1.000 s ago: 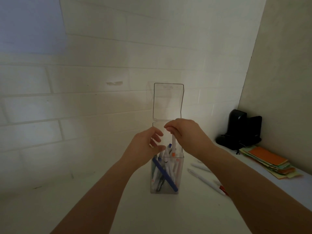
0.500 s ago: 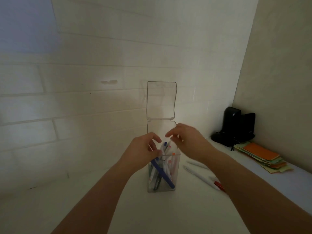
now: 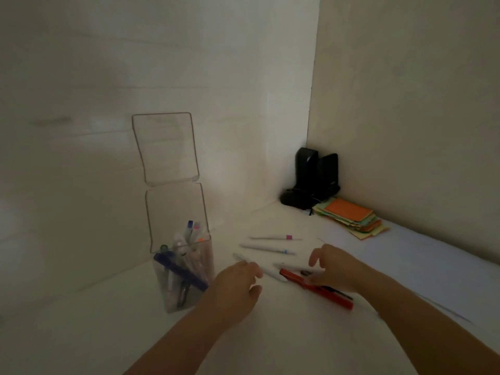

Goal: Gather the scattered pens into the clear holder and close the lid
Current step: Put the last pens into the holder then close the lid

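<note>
The clear holder (image 3: 184, 290) stands at the left with several pens upright inside, among them a blue one (image 3: 180, 270). Its lid (image 3: 165, 148) is hinged open and stands straight up. To the right of the holder, loose pens lie on the white surface: a thin white one with a pink band (image 3: 276, 238), a white one with a blue tip (image 3: 266, 249), two white ones (image 3: 270, 272) nearer me and a red pen (image 3: 316, 289). My left hand (image 3: 236, 286) hovers beside the holder, fingers apart, holding nothing. My right hand (image 3: 334, 267) is spread over the red and white pens.
In the far right corner stand two black speakers (image 3: 315, 180). A stack of coloured sticky notes (image 3: 351, 219) with an orange pad on top lies in front of them. White walls close the back and right side.
Both hands left the top of the holder and dropped to the right, down to the loose pens on the surface. The pen my right hand held now stands in the holder. My view turned right.
</note>
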{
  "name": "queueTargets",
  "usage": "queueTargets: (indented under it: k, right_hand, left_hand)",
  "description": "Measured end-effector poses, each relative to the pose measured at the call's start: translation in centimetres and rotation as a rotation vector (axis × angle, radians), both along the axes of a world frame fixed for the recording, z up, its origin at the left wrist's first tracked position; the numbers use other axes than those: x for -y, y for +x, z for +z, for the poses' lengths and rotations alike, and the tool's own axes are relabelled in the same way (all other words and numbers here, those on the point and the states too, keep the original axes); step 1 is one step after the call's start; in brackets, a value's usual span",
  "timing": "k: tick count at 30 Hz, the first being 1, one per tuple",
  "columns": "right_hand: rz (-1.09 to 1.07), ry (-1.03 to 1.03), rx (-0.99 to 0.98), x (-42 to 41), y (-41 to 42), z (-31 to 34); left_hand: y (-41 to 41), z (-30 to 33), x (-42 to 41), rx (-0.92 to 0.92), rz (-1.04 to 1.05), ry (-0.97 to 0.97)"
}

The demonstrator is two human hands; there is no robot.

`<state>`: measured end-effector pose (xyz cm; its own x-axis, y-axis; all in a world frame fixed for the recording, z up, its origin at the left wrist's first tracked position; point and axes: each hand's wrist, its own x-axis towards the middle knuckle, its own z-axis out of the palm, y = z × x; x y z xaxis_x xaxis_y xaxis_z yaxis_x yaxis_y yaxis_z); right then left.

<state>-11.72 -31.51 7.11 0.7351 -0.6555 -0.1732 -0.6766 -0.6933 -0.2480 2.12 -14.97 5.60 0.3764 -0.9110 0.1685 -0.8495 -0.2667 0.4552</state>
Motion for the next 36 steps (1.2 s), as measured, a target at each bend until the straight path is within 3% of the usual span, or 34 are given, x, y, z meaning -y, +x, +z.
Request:
queueTargets:
  k: [6, 9, 16, 20, 22, 24, 27, 30, 33, 36]
  right_hand:
    - [0.069, -0.049, -0.028, -1.1, 0.1, -2.0]
    - [0.114, -0.105, -0.033, -1.6, 0.3, -2.8]
    - [0.167, -0.176, -0.097, -1.2, 0.5, -3.7]
    - [0.045, -0.080, 0.020, -0.1, 1.7, -2.5]
    - [-0.013, -0.090, 0.142, 0.5, 2.4, -2.0]
    - [-0.025, -0.106, 0.205, 0.7, 2.8, -1.8]
    - [0.024, -0.150, 0.119, 0.8, 3.5, -2.4]
    - [0.078, -0.157, 0.022, 0.1, 3.9, -3.0]
    - [0.195, -0.114, -0.054, -1.2, 4.2, -2.2]
    - [0.255, 0.101, 0.204, -3.0, 4.4, 0.4]
  left_hand:
    - [1.3, -2.6, 5.8, -0.160, 0.331, 0.096]
    - [1.9, -3.1, 7.8, -0.113, 0.410, 0.205]
    - [1.1, -2.9, 8.0, 0.021, 0.439, 0.266]
    - [0.5, -2.7, 6.6, -0.029, 0.398, 0.303]
    - [0.8, -3.1, 5.8, -0.196, 0.404, 0.229]
    - [0.8, -3.3, 4.8, -0.525, 0.413, 0.075]
    - [0.2, -2.2, 2.5, -0.776, 0.349, -0.072]
    - [-0.4, 1.2, -0.1, -0.810, 0.223, -0.238]
    - [-0.1, 5.7, -3.0, -0.727, 0.140, -0.418]
    - [1.5, 9.5, -5.8, -0.601, 0.108, -0.577]
